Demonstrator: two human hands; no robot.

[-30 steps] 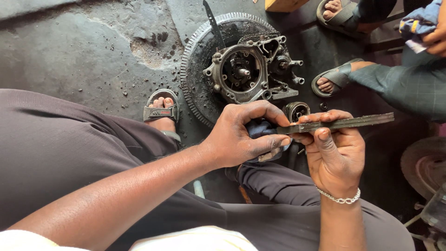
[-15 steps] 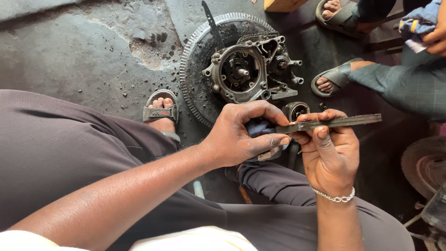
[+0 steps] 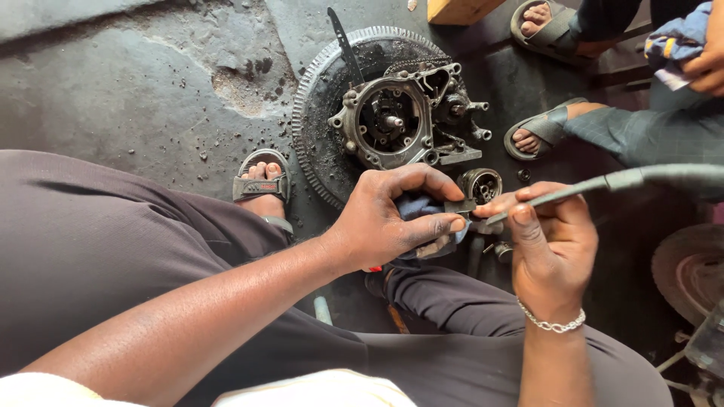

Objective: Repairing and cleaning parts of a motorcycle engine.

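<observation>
My left hand grips a small dark metal part wrapped in a blue cloth, just above my knee. Beside it, my right hand holds a long thin metal tool whose tip rests against that part; the tool's far end blurs off to the right. A silver bracelet sits on my right wrist. Beyond the hands, a greasy engine casing lies on a large toothed flywheel ring on the floor.
My sandalled foot rests on the oily concrete floor at the ring's left. Another person's sandalled feet and hand with a cloth are at the upper right. A small round metal part and a wheel lie nearby.
The long tool in my right hand has swung, its far end rising and blurring to the right. My left hand keeps its grip on the cloth-wrapped part.
</observation>
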